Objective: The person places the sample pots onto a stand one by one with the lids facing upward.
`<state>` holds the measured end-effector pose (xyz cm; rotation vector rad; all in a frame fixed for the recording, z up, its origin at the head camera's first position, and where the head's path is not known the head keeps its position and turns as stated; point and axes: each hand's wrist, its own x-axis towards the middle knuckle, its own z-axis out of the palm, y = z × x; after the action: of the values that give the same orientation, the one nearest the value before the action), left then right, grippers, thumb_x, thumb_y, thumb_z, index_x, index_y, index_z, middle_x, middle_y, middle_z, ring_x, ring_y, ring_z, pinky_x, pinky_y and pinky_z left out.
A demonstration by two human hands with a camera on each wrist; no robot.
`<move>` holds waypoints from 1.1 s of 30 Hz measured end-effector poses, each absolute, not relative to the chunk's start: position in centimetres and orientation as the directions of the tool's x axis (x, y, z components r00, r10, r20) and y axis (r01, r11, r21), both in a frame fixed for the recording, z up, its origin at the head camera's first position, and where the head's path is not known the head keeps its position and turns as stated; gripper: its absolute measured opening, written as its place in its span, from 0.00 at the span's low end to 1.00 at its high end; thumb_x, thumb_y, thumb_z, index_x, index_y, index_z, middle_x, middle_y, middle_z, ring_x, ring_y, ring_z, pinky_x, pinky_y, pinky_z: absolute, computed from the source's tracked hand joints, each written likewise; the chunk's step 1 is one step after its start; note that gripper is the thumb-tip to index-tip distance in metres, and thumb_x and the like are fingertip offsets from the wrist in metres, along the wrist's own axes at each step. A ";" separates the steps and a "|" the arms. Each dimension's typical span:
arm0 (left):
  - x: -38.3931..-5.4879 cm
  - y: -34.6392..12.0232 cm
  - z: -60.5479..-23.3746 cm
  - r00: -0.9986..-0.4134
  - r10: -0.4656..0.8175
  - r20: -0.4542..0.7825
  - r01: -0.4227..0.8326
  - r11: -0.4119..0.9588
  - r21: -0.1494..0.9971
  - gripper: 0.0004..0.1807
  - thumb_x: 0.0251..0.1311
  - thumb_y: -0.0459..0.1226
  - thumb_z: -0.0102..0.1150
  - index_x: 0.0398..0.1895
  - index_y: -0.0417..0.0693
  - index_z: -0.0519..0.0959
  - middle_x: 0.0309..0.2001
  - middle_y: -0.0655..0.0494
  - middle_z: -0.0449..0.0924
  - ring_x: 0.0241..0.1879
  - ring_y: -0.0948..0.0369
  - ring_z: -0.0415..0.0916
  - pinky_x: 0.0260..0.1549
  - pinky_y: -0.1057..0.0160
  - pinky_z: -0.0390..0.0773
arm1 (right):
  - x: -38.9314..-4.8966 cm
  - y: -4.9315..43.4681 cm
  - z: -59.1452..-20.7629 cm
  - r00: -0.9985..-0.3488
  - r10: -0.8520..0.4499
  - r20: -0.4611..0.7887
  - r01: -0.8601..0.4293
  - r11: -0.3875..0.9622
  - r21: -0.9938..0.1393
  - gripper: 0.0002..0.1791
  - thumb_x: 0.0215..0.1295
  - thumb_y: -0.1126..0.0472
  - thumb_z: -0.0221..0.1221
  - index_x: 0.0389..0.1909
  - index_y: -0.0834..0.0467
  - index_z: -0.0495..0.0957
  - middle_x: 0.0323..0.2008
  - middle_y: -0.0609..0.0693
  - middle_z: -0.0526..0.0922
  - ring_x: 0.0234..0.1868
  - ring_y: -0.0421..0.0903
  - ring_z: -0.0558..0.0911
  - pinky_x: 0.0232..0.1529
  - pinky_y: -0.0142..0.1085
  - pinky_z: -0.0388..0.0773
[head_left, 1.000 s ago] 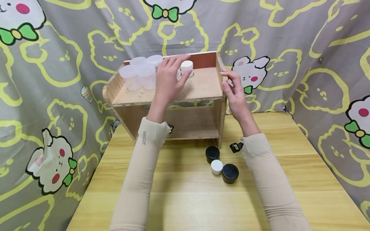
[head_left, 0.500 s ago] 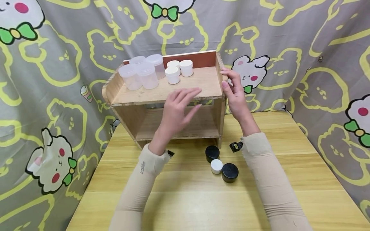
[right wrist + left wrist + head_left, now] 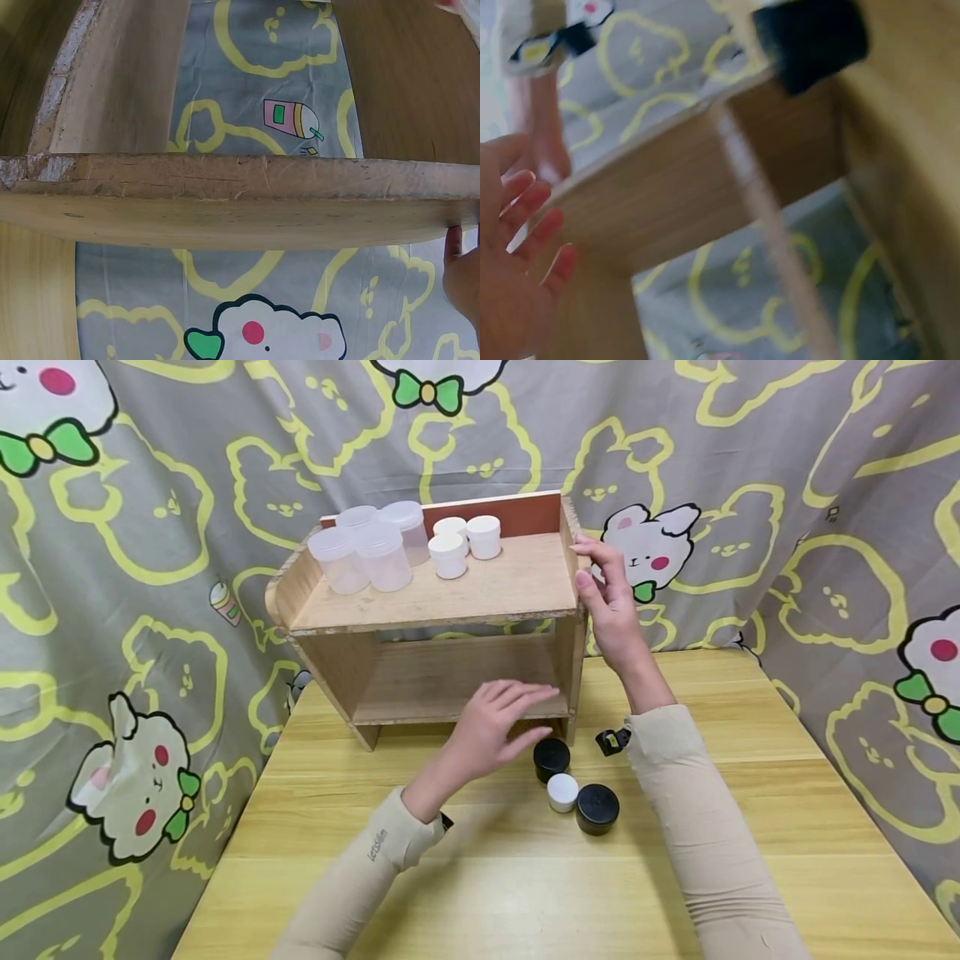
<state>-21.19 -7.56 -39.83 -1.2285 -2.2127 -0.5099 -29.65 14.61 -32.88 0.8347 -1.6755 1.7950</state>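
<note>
- Desk (image 3: pixel 300 810): its surface spreads leftward and forward of my left sleeve; the left edge meets the patterned curtain (image 3: pixel 157 635).
- Clear tubs (image 3: pixel 386 560): four, upright, grouped at the left end of the top board of the wooden shelf (image 3: pixel 502 593).
- White jars (image 3: pixel 448 558): three, upright, just right of the tubs. Bare board runs from them to the right side panel.
- Left hand (image 3: pixel 487 731): thumb and fingers apart, holding nothing. I have it in front of the middle board's front edge, near the rear black jar (image 3: pixel 551 760) and apart from it.
- Small white jar (image 3: pixel 562 793): on the desk, between the rear black jar and the front black jar (image 3: pixel 597 810).
- Right hand (image 3: pixel 611 597): fingers and thumb touch the right side panel near its upper edge; I cannot tell whether they clamp it. Desk surface continues right of my right sleeve.
</note>
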 end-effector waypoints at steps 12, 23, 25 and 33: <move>-19.5 -7.0 -44.6 -0.574 0.775 0.265 0.818 0.524 0.239 0.28 0.73 0.53 0.60 0.72 0.57 0.74 0.66 0.62 0.79 0.65 0.59 0.74 0.66 0.54 0.73 | -29.7 14.5 -33.0 -0.666 -0.023 0.746 -0.741 -0.100 -0.665 0.18 0.80 0.66 0.48 0.65 0.68 0.68 0.72 0.49 0.67 0.76 0.47 0.63 0.72 0.41 0.63; -19.0 -6.2 -47.2 -0.549 0.824 0.141 0.826 0.509 0.242 0.30 0.69 0.53 0.64 0.70 0.54 0.76 0.64 0.60 0.79 0.66 0.59 0.75 0.73 0.52 0.67 | -29.7 14.6 -32.9 -0.662 -0.027 0.749 -0.744 -0.096 -0.661 0.19 0.79 0.65 0.49 0.65 0.69 0.67 0.71 0.45 0.68 0.76 0.47 0.64 0.72 0.39 0.63; -19.0 -6.2 -47.3 -0.542 0.828 0.145 0.830 0.499 0.250 0.29 0.68 0.52 0.66 0.69 0.54 0.77 0.63 0.60 0.80 0.65 0.59 0.75 0.74 0.53 0.66 | -29.7 14.6 -32.9 -0.658 -0.027 0.753 -0.749 -0.086 -0.657 0.20 0.79 0.64 0.49 0.65 0.69 0.67 0.71 0.45 0.68 0.76 0.47 0.64 0.72 0.39 0.62; -19.1 -6.1 -48.2 -0.541 0.836 0.089 0.821 0.502 0.272 0.28 0.68 0.52 0.66 0.69 0.55 0.77 0.64 0.61 0.79 0.61 0.63 0.76 0.61 0.63 0.76 | -29.8 14.6 -32.9 -0.654 -0.021 0.756 -0.753 -0.071 -0.654 0.19 0.79 0.65 0.49 0.64 0.69 0.67 0.71 0.46 0.68 0.76 0.46 0.64 0.71 0.39 0.62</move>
<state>-19.13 -6.10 -48.24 -1.5287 -2.7689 -0.4540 -29.82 14.60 -32.92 0.8347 -1.6733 1.7799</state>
